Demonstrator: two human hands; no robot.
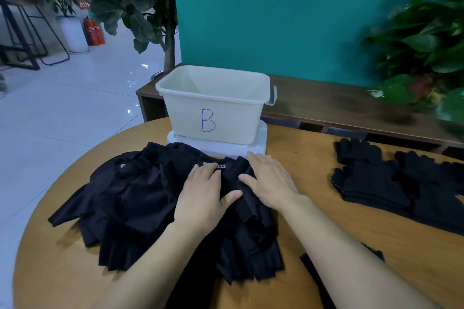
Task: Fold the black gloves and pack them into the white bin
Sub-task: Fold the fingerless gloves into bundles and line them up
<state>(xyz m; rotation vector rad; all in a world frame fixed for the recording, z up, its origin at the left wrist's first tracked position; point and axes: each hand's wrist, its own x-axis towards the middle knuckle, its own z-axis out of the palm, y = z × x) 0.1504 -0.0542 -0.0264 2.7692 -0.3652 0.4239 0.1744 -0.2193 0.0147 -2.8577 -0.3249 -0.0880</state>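
We are pressing both hands flat on the heap of black gloves (pixel 155 208) at the table's (pixel 313 170) middle: the left hand (pixel 203 198) and right hand (pixel 271 183) are lying open, fingers straight, gripping nothing. The white bin (pixel 213 105), apparently empty, is standing on a white lid (pixel 261 143) at the far edge. A second glove stack (pixel 391 178) is sitting at the right edge. We are judging the risk as follows: the loose layers may be sliding apart under flat palms, spoiling any fold.
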